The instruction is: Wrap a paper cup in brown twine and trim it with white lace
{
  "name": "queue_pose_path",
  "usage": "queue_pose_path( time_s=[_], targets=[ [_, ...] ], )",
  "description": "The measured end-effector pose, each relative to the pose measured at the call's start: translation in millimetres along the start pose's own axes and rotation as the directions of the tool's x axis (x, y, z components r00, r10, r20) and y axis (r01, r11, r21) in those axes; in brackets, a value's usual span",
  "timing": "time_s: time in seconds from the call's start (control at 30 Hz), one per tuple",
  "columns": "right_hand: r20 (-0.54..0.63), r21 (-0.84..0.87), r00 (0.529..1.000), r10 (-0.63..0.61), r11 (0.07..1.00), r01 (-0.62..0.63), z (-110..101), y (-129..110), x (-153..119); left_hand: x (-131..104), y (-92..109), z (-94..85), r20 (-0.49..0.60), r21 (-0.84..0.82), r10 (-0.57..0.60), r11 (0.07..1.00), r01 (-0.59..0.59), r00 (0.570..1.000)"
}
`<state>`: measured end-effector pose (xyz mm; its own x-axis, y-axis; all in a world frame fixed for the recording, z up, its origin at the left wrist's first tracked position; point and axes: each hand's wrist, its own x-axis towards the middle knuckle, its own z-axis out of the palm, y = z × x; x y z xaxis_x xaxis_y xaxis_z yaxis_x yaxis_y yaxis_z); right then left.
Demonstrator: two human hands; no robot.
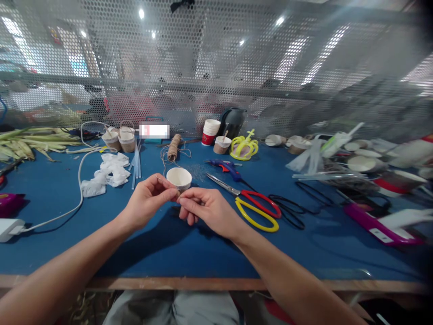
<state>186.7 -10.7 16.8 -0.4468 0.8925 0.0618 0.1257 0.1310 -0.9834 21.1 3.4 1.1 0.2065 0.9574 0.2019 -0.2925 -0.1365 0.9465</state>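
Observation:
Both hands meet at the near side of a small white-rimmed cup (179,178) at mid-table. My left hand (148,200) pinches with thumb and forefinger at its lower edge; what lies between the fingertips is too small to tell. My right hand (206,206) has its thumb and forefinger pressed together beside the left fingertips, and its hold is hidden too. A ball of brown twine (174,147) lies behind the cup, with a strand running toward it. Scissors with red and yellow handles (259,210) and a blue glue gun (226,169) rest to the right.
Left are white crumpled pieces (111,174), glue sticks (136,163), a white cable (80,180) and husks (23,143). Behind stand red-white cups (210,132), a dark jug (232,122) and a yellow crown-like piece (244,147). A purple power strip (375,227) lies right.

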Motion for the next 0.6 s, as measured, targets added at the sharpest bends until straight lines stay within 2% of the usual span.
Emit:
queue_pose_path(
  time_s=[0.1,0.2,0.37,0.5,0.6],
  targets=[
    [0.054,0.096,0.994,0.090,0.991,-0.095,-7.4,-0.4,2.9,4.3,1.8,-4.9,-0.019,-0.011,-0.003,1.000,0.003,1.000],
    [0.109,0.105,0.982,0.155,0.980,-0.166,-16.4,-1.9,3.5,7.4,4.6,-9.4,-0.031,-0.054,0.018,0.998,-0.019,0.999],
    [0.130,0.145,0.972,0.194,0.966,-0.212,-17.9,-1.2,1.6,5.7,5.2,-8.5,0.009,-0.123,0.026,0.992,-0.025,1.000],
    [0.130,0.171,0.971,0.202,0.960,-0.223,-12.5,0.8,1.2,1.8,4.6,-5.4,0.090,-0.172,-0.016,0.985,0.031,0.996],
    [0.156,0.203,0.968,0.197,0.952,-0.227,-10.5,1.9,1.2,1.3,5.2,-4.7,0.104,-0.164,0.016,0.986,0.001,0.994]
  ],
)
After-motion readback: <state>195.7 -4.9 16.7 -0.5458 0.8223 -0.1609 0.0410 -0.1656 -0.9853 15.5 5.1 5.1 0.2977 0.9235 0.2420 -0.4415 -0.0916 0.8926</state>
